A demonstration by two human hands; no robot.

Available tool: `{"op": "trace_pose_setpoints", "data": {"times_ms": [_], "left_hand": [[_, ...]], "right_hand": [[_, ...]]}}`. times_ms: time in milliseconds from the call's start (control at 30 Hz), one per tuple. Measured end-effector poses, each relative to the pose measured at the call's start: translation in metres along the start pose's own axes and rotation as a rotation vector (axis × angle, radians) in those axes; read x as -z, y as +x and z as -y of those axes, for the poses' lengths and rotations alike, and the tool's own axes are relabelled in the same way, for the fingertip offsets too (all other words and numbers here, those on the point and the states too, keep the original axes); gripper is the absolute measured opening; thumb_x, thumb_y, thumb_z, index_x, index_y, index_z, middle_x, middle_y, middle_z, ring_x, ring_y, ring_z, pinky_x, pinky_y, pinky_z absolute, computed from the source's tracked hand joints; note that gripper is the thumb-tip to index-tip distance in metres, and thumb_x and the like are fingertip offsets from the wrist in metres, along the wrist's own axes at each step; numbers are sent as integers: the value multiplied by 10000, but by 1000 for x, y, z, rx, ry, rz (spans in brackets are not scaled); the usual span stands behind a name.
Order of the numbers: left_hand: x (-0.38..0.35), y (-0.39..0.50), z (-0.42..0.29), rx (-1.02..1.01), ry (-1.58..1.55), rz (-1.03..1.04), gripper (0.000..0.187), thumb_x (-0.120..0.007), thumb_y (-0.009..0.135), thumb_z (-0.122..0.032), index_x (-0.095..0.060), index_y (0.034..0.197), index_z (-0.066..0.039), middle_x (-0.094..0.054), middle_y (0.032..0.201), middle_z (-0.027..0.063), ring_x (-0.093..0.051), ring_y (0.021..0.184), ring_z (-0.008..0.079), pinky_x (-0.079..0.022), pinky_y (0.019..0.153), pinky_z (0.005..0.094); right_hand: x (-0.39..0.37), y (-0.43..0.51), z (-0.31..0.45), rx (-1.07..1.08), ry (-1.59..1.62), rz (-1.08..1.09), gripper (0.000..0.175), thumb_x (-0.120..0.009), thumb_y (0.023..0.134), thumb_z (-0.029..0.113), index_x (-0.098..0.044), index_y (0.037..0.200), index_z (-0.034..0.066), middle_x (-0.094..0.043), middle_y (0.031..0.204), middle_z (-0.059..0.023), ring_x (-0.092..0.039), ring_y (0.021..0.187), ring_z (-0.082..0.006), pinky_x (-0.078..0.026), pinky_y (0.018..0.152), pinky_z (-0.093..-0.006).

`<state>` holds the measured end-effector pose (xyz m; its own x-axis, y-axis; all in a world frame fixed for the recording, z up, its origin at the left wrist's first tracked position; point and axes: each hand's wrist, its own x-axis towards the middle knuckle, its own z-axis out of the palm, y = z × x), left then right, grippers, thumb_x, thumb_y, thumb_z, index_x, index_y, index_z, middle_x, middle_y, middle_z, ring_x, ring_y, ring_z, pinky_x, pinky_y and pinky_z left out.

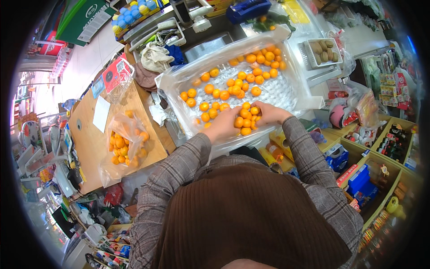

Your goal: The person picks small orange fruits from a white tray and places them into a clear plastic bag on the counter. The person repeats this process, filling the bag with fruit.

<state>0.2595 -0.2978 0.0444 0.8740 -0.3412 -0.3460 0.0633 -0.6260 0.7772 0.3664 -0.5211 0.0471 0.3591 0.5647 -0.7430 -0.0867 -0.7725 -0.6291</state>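
Observation:
My left hand (224, 123) and my right hand (269, 113) cup a cluster of small mandarins (246, 121) from both sides. The right fingertips touch the mandarins at the cluster's right edge, while the left fingers are partly hidden. This is at the near side of a white foam box (231, 52) lined with clear plastic. Loose mandarins (236, 90) lie scattered on the wrinkled liner, most densely in the far right corner. Whether the cluster is lifted or rests on the liner is unclear.
Left, on a wooden board (90, 151), stands a clear bag of mandarins (121, 148) beside a white paper (101, 114). A white basket of walnut-like items (324, 52) is at right. Beyond the box are a tap (201, 23) and a blue object (248, 10). Goods fill wooden shelf bins (393, 141).

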Motion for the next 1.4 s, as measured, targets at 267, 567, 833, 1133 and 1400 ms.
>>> {"op": "trace_pose_setpoints", "data": {"times_ms": [267,567,833,1133,1400], "left_hand": [[24,9,-2,377,-980,165,768,-653,856,-96,-303,1533,-193,-514,1355,108,-582,1186,258,-532,946,415],[34,5,17,439,-1596,127,456,-572,987,-284,-416,1399,-168,-444,1442,112,-496,1314,321,-468,1032,575],[37,-16,18,278,-1846,111,505,-657,948,-232,-433,1391,-138,-479,1419,135,-487,1331,328,-415,1095,574],[65,-62,-3,164,-1772,-7,491,-691,924,-138,-478,1364,-174,-533,1352,63,-549,1237,235,-518,980,425],[126,-220,-27,-62,-1590,-505,482,-646,952,-137,-447,1390,-153,-537,1350,66,-606,1157,211,-577,869,376]], "right_hand": [[-3,3,7,-96,619,129,720,-743,784,65,-410,1418,145,-597,1211,-74,-651,1008,-168,-596,765,-336],[-15,3,25,-28,1022,296,514,-632,961,234,-437,1428,145,-577,1303,-62,-623,1135,-183,-604,826,-396],[-25,-10,41,117,1180,174,502,-648,939,178,-465,1405,140,-580,1315,-68,-647,1119,-197,-628,765,-356],[-50,-29,94,215,1190,61,513,-686,902,99,-493,1376,128,-594,1277,-63,-655,1066,-172,-619,758,-327],[-103,-55,259,307,939,281,524,-711,881,74,-502,1359,119,-599,1226,-53,-653,1028,-155,-609,715,-284]]}}
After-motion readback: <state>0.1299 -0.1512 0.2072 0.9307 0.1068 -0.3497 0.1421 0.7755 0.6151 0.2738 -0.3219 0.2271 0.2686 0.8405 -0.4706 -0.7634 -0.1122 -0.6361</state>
